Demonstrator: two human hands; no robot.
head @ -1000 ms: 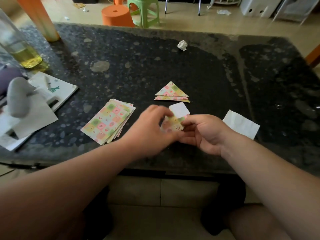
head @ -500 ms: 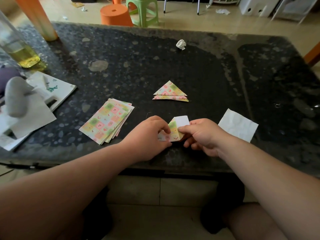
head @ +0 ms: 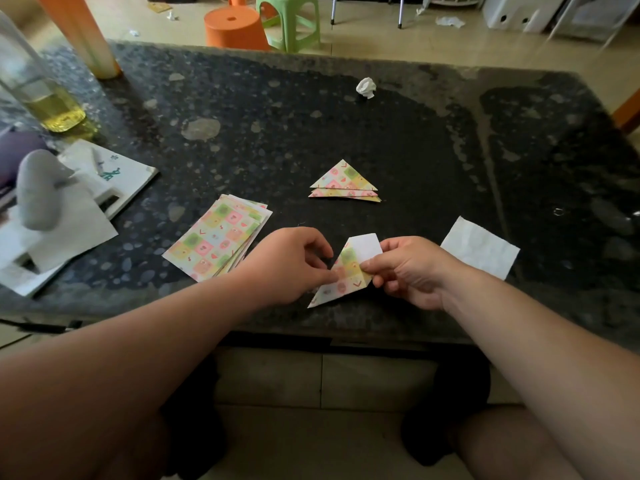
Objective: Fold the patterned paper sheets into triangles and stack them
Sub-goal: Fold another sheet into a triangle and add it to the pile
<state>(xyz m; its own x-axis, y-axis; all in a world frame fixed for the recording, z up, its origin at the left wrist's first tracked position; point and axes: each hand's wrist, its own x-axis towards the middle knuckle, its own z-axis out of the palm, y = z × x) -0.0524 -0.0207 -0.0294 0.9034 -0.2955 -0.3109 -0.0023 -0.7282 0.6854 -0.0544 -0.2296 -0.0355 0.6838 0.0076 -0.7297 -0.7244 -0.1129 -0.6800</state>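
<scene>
A half-folded patterned sheet (head: 346, 271) lies near the table's front edge, its white back showing at the top. My right hand (head: 408, 268) pinches its right side between thumb and fingers. My left hand (head: 294, 261) pinches its left edge with curled fingers. A stack of flat patterned sheets (head: 218, 240) lies just left of my left hand. Beyond the hands, a small pile of folded patterned triangles (head: 344, 185) sits on the dark stone table (head: 381, 133).
A white paper square (head: 481, 247) lies right of my right hand. A crumpled paper ball (head: 366, 87) sits farther back. At the left are white papers with a grey object (head: 38, 188), a bottle of yellow liquid (head: 45, 95) and an orange column (head: 83, 36). Stools stand beyond the table.
The sheet has been lowered toward the table's front edge and folded further; a patterned triangular flap now shows below the white part. Both hands moved slightly nearer with it.
</scene>
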